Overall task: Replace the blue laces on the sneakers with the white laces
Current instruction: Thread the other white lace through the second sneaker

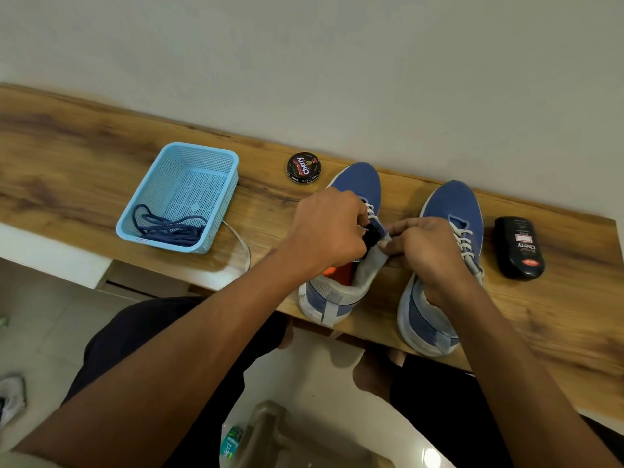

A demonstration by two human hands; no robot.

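While both hands work at the throat of the left sneaker, the grip sits right over its tongue: the left hand has its fingers curled down onto the upper part of the shoe, pinching at the dark tongue tab and the white lace there, and the right hand meets it from the other side, thumb and fingertips pinched on the grey edge of the tongue. Just beyond the left hand's knuckles a few rungs of white lace show across the blue toe. Trailing away from the grip to its left, a loose length of white lace curves over the wooden shelf and off its near edge. Directly under the right wrist stands the right sneaker, already threaded with white lace up its front. Farther left of the grip, well apart from the shoes, a light blue basket holds the blue laces bunched in its near corner. Behind the left hand, near the wall, lies a round black polish tin, and to the right of the right sneaker lies a black polish bottle.
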